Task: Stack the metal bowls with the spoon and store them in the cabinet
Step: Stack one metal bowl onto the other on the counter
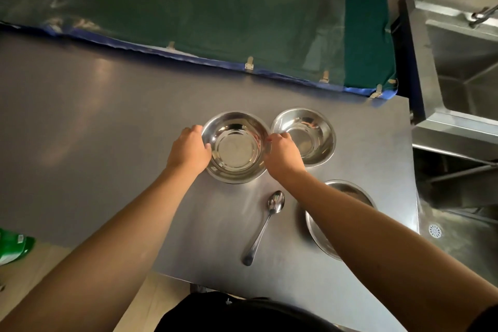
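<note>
Three shiny metal bowls stand on a steel counter (107, 121). The middle bowl (235, 147) is gripped at its rim from both sides: my left hand (190, 149) on its left edge, my right hand (283, 152) on its right edge. A second bowl (310, 133) sits just to its right, touching or nearly touching it. The third bowl (320, 229) lies nearer to me at the right, mostly hidden under my right forearm. A metal spoon (265, 225) lies on the counter between my arms, its scoop pointing away from me.
A green cover with a blue edge (215, 21) lies along the back of the counter. A steel sink (463, 67) with a tap is at the right, beyond the counter's edge. A green bottle (13, 248) stands low at the left.
</note>
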`<action>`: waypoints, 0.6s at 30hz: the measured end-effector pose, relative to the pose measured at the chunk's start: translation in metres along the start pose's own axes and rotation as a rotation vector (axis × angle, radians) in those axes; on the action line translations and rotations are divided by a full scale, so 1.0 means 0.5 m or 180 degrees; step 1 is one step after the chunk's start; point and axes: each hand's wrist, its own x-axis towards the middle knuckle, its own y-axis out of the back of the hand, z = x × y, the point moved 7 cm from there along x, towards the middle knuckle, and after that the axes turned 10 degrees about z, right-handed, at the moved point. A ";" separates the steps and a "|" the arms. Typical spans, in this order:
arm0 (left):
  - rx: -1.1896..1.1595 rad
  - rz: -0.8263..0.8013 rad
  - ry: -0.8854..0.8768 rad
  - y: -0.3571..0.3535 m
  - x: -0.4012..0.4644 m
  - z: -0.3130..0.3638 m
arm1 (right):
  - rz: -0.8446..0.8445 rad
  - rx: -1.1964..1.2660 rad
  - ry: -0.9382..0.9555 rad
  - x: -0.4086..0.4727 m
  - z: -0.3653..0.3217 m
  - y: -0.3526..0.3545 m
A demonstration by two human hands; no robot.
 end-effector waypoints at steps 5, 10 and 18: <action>-0.0147 0.0129 -0.0126 0.012 0.030 0.061 | 0.0174 -0.0065 -0.0032 0.048 0.025 0.055; -0.0319 0.0040 -0.0224 -0.014 0.048 0.147 | 0.0345 -0.0097 -0.0260 0.081 0.092 0.109; -0.0204 -0.0205 -0.0573 -0.103 0.057 0.288 | 0.0481 -0.0188 -0.0657 0.102 0.233 0.164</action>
